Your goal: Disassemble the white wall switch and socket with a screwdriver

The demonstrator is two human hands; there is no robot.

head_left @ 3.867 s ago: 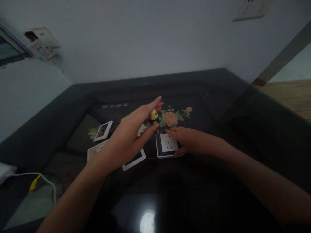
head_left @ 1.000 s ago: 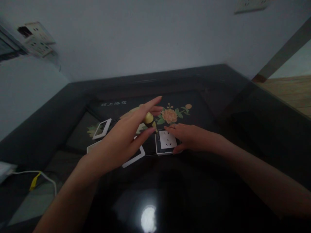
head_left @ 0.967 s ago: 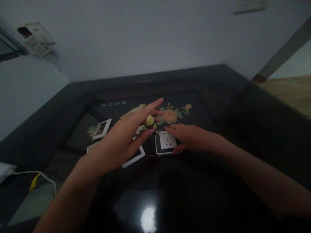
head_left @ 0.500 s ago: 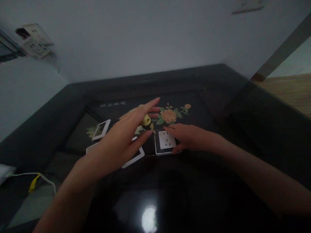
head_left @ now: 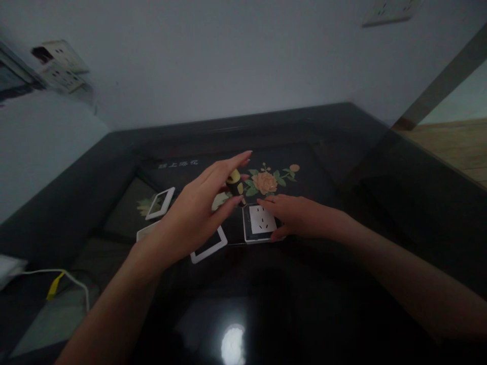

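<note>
A wall socket (head_left: 262, 219) with a white centre and a dark surround lies face up on the glossy black table. On its right edge rests my right hand (head_left: 296, 215), thumb and fingers gripping it. My left hand (head_left: 200, 200) is curled around a yellow-and-black screwdriver (head_left: 233, 177), whose lower end points at the socket's upper left corner. The tip is too small to make out. Left of the socket, partly under my left hand, lies a white cover frame (head_left: 218, 247). Another white frame (head_left: 160, 203) and a white piece (head_left: 144, 231) lie farther left, the latter partly hidden by my wrist.
The dark table (head_left: 304, 294) carries a printed flower pattern (head_left: 265, 182). At the left are a white cable (head_left: 78, 285) with a yellow tag (head_left: 55, 286) and a white box (head_left: 9, 268). Sockets (head_left: 63, 76) hang on the wall behind, with another wall socket (head_left: 391, 12) at upper right.
The screwdriver handle has swung up and slightly right, now standing more upright in my left hand, with its lower end near the socket corner. My right hand stays on the socket.
</note>
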